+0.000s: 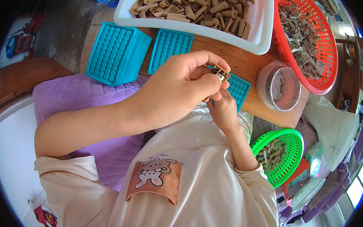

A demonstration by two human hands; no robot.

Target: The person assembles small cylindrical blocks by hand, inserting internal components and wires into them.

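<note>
Above my lap, near the table edge, my left hand (182,89) is closed round a small brown plastic housing (221,71). Dark and shiny metal-like parts show in its open end. Its thumb and index finger pinch that end, and a brown edge peeks out below the thumb. Just under it my right hand (224,111) comes up with bent fingers at the lower end of the same piece. Some of its fingertips are hidden behind the left hand. A blue-green tray (238,89) with round cups lies on the table behind the hands.
A white bin (257,42) of brown housings stands at the back. Stacked blue-green trays (110,56) and another tray (173,41) lie left. To the right are a red basket (330,59) of small parts, a clear round tub (286,103) and a green basket (292,160) holding brown pieces.
</note>
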